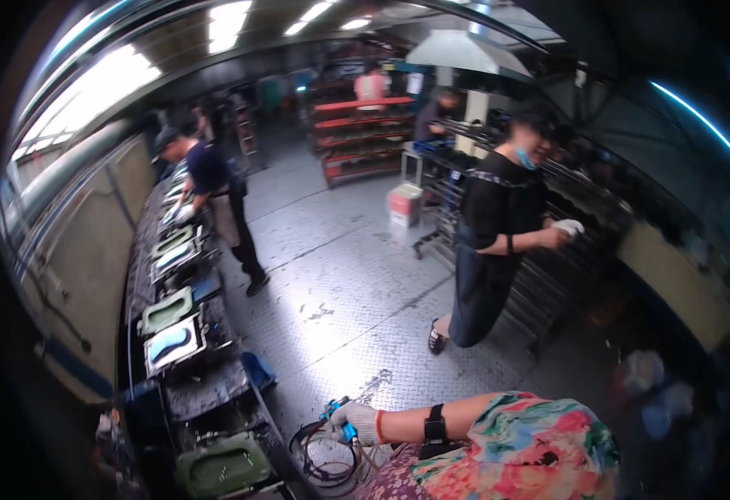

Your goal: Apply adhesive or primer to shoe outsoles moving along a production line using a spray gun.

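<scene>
My right hand (352, 418), in a pale work glove with an orange cuff, is closed around a blue hand-held gun (347, 431), which looks like an air or spray gun. Thin hoses (332, 477) hang in loops below it. The hand is low at the front, just right of the work line. Nearest on its left lies a green mould (222, 467) with an oval hollow. My left hand is out of the frame.
Along the left runs a line of open moulds; one holds a blue sole-shaped piece (170, 342). A worker (207, 171) bends over its far end. On the right, a person in black (498, 217) stands by racks. A red shelf rack (365, 137) stands further back.
</scene>
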{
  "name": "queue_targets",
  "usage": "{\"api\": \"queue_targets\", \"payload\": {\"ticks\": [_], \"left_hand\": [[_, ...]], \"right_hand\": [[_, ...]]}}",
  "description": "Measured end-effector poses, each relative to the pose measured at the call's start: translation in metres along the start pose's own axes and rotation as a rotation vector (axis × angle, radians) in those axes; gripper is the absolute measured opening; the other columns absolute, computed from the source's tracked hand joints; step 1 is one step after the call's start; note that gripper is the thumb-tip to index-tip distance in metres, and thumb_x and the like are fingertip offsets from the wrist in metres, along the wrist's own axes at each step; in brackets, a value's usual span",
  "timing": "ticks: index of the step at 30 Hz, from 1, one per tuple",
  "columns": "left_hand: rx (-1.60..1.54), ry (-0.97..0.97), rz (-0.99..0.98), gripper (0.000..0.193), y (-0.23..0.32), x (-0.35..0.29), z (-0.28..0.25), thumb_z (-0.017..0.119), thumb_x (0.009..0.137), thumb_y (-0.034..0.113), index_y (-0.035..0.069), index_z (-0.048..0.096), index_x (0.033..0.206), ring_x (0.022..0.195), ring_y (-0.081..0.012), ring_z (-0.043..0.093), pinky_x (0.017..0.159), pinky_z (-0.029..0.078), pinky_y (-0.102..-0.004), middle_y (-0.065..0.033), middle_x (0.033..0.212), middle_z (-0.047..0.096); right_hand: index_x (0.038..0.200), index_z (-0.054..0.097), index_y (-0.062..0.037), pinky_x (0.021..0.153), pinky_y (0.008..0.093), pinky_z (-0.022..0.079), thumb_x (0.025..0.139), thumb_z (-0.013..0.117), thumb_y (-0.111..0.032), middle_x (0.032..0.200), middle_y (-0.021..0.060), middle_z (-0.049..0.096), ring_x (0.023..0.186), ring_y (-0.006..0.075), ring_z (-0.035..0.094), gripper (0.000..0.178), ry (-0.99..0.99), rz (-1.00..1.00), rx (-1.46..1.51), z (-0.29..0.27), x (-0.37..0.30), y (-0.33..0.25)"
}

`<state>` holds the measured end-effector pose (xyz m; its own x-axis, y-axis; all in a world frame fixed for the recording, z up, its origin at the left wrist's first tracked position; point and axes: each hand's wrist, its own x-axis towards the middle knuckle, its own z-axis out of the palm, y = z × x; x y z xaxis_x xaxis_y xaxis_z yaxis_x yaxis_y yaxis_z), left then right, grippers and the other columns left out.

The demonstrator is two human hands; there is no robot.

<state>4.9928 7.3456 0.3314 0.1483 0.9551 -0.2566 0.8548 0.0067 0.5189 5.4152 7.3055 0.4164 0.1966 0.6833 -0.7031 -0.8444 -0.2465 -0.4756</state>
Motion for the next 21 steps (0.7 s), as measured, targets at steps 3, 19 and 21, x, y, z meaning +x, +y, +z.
{"api": "queue_targets", "payload": {"ticks": [3, 19, 21], "left_hand": [[-0.076, 0.076, -0.085, 0.073, -0.006, -0.013, -0.003, 0.068, 0.095, 0.049, -0.007, 0.062, 0.141, 0.140, -0.0446, 0.051, 0.121, 0.038, -0.0471, -0.0316, 0.151, 0.055], [0.076, -0.006, 0.436, 0.045, 0.143, 0.115, -0.028, 0.066, 0.102, 0.024, -0.006, 0.065, 0.136, 0.123, -0.0370, 0.064, 0.107, 0.050, -0.0418, -0.0254, 0.135, 0.067], [0.123, -0.064, 0.530, 0.046, 0.161, 0.124, -0.019, 0.066, 0.101, 0.026, -0.006, 0.066, 0.135, 0.123, -0.0377, 0.064, 0.107, 0.050, -0.0423, -0.0259, 0.135, 0.067]], "right_hand": [[0.105, 0.066, 0.0080, 0.052, 0.0345, 0.058, 0.088, 0.060, -0.002, 0.094, 0.0180, 0.073, 0.071, 0.0226, 0.070, 0.020, -0.079, 0.009, 0.056, -0.002, -0.035, -0.028], [0.139, 0.056, -0.0043, 0.057, 0.0362, 0.060, 0.076, 0.064, -0.006, 0.104, 0.0105, 0.067, 0.089, 0.0177, 0.071, 0.063, -0.130, -0.180, -0.230, -0.011, -0.179, -0.062], [0.142, 0.053, -0.0040, 0.057, 0.0376, 0.061, 0.077, 0.064, -0.005, 0.101, 0.0104, 0.066, 0.090, 0.0195, 0.072, 0.067, -0.117, -0.194, -0.206, -0.014, -0.196, -0.068]]}}
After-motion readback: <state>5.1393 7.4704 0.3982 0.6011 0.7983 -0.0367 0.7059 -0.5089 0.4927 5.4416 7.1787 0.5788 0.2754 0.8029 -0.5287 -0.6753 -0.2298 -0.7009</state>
